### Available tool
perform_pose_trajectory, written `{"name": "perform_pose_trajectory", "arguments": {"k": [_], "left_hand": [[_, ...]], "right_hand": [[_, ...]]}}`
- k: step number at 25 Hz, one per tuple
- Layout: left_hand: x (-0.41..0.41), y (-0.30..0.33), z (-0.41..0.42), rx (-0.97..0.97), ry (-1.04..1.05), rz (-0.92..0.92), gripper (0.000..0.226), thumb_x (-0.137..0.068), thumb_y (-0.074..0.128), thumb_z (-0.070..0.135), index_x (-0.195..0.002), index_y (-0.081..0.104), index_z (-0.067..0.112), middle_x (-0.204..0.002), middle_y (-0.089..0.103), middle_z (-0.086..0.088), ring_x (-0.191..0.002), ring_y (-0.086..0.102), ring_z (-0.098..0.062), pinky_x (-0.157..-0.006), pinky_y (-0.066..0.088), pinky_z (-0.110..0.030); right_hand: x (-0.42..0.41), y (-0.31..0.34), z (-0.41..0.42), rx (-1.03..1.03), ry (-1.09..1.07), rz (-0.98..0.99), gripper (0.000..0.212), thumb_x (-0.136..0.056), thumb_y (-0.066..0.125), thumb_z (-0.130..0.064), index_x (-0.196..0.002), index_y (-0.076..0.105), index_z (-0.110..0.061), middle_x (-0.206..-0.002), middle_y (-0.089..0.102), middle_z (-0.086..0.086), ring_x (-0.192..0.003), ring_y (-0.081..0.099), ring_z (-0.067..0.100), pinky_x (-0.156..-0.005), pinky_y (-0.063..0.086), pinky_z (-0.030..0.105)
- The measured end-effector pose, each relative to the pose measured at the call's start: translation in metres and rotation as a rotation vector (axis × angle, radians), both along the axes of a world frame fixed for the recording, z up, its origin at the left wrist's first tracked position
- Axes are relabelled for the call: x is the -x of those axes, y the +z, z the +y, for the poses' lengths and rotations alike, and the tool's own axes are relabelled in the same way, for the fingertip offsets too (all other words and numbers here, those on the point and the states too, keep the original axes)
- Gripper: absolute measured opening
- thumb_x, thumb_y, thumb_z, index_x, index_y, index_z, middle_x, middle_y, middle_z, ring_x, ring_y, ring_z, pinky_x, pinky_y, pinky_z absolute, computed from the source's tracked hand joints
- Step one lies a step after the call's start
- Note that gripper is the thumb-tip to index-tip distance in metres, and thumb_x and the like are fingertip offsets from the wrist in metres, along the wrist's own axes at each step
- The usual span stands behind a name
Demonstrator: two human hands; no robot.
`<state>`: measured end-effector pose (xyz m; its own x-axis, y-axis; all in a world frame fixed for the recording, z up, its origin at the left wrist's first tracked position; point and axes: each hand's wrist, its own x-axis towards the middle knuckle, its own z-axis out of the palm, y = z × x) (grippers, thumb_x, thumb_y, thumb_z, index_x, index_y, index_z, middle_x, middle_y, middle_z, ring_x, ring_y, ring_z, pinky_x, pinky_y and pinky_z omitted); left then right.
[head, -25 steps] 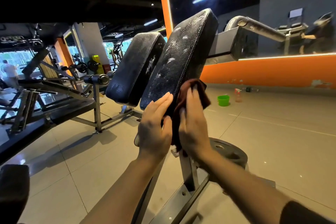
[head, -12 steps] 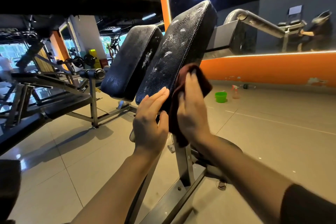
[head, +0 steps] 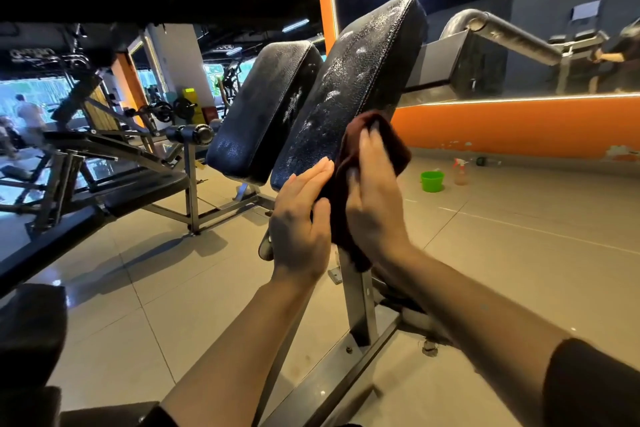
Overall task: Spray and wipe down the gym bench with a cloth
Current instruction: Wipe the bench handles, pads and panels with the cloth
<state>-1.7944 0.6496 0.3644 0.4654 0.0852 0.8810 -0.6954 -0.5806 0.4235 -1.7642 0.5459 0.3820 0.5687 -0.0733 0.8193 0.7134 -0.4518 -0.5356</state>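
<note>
A black padded bench pad [head: 360,80] tilts steeply in front of me, speckled with white spray foam. My right hand [head: 375,204] presses a dark red cloth [head: 394,146] flat against the pad's lower right part, fingers straight. My left hand [head: 299,229] rests with straight fingers against the pad's lower edge, beside the cloth. A second black pad [head: 263,114] stands just left of the first. A spray bottle [head: 460,172] stands on the floor far to the right.
A green bucket [head: 432,181] sits on the tiled floor by the spray bottle, below the orange wall band [head: 519,125]. The bench's steel frame [head: 356,302] runs under my arms. Other benches and racks [head: 86,156] fill the left side. A person [head: 29,118] stands far left.
My right hand has slid the cloth upward along the pad. My left hand has stayed at the pad's lower edge. The view has shifted slightly.
</note>
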Motion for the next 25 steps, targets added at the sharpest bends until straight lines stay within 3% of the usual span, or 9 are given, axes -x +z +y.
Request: {"name": "perform_pose_trajectory", "arguments": {"k": [4, 8, 10, 13, 15, 18, 21, 25], "left_hand": [[0.002, -0.004, -0.017, 0.103, 0.039, -0.018, 0.042, -0.090, 0.043, 0.004, -0.129, 0.058, 0.010, -0.126, 0.057, 0.007, -0.122, 0.052, -0.007, -0.104, 0.044, -0.050], [0.002, -0.005, -0.022, 0.114, 0.089, -0.051, 0.042, -0.090, 0.038, 0.014, -0.126, 0.060, 0.010, -0.123, 0.059, 0.006, -0.118, 0.054, -0.007, -0.102, 0.045, -0.053], [0.005, -0.003, -0.022, 0.106, 0.095, -0.029, 0.043, -0.090, 0.037, 0.015, -0.126, 0.061, 0.010, -0.125, 0.062, 0.001, -0.119, 0.055, -0.010, -0.103, 0.044, -0.053], [0.009, 0.001, -0.019, 0.084, 0.106, 0.010, 0.042, -0.090, 0.041, 0.005, -0.126, 0.061, 0.010, -0.125, 0.063, -0.003, -0.119, 0.053, -0.007, -0.105, 0.042, -0.052], [0.010, 0.005, -0.017, 0.067, 0.113, 0.032, 0.041, -0.089, 0.042, 0.003, -0.125, 0.062, 0.010, -0.124, 0.063, -0.003, -0.117, 0.053, -0.005, -0.104, 0.043, -0.053], [0.011, 0.013, -0.014, 0.077, 0.128, 0.089, 0.041, -0.088, 0.041, 0.008, -0.121, 0.064, 0.012, -0.118, 0.062, 0.005, -0.114, 0.055, -0.011, -0.102, 0.044, -0.053], [0.018, 0.022, -0.011, 0.017, 0.141, 0.149, 0.040, -0.087, 0.040, 0.013, -0.118, 0.066, 0.016, -0.112, 0.059, 0.012, -0.112, 0.058, -0.014, -0.101, 0.046, -0.052], [0.030, 0.037, -0.007, -0.073, 0.143, 0.242, 0.046, -0.082, 0.040, 0.013, -0.120, 0.065, 0.016, -0.111, 0.055, 0.015, -0.110, 0.051, -0.004, -0.108, 0.041, -0.047]], "right_hand": [[-0.033, 0.047, -0.026, -0.063, -0.034, 0.044, 0.051, -0.100, 0.038, -0.009, -0.149, 0.026, -0.001, -0.158, 0.021, 0.014, -0.147, 0.016, 0.022, -0.108, 0.002, 0.008], [0.012, -0.019, 0.011, -0.046, -0.031, -0.028, 0.053, -0.098, 0.033, -0.021, -0.148, 0.029, -0.002, -0.157, 0.022, 0.008, -0.146, 0.017, 0.016, -0.116, 0.008, 0.017], [0.025, -0.041, 0.013, 0.012, -0.010, -0.058, 0.055, -0.099, 0.031, -0.026, -0.149, 0.028, -0.005, -0.155, 0.021, 0.001, -0.143, 0.015, 0.007, -0.116, 0.008, 0.013], [-0.008, 0.008, -0.012, -0.002, 0.028, 0.021, 0.051, -0.099, 0.035, -0.014, -0.149, 0.029, -0.003, -0.157, 0.023, 0.009, -0.146, 0.017, 0.014, -0.109, 0.002, 0.003], [-0.030, 0.043, -0.030, -0.049, -0.009, 0.080, 0.050, -0.101, 0.037, -0.009, -0.149, 0.026, -0.003, -0.158, 0.023, 0.012, -0.147, 0.018, 0.020, -0.106, 0.001, 0.004], [-0.015, 0.028, -0.019, -0.069, -0.018, 0.070, 0.051, -0.100, 0.036, -0.010, -0.150, 0.025, -0.004, -0.158, 0.023, 0.007, -0.147, 0.017, 0.017, -0.109, 0.000, 0.006], [0.024, -0.024, -0.002, 0.066, 0.063, 0.018, 0.055, -0.097, 0.036, -0.017, -0.150, 0.025, -0.007, -0.157, 0.022, 0.002, -0.145, 0.015, 0.011, -0.110, 0.001, 0.004], [-0.003, 0.024, -0.025, 0.082, 0.090, 0.066, 0.051, -0.101, 0.038, -0.010, -0.150, 0.026, -0.006, -0.158, 0.023, 0.009, -0.146, 0.017, 0.018, -0.106, -0.001, 0.002]]}}
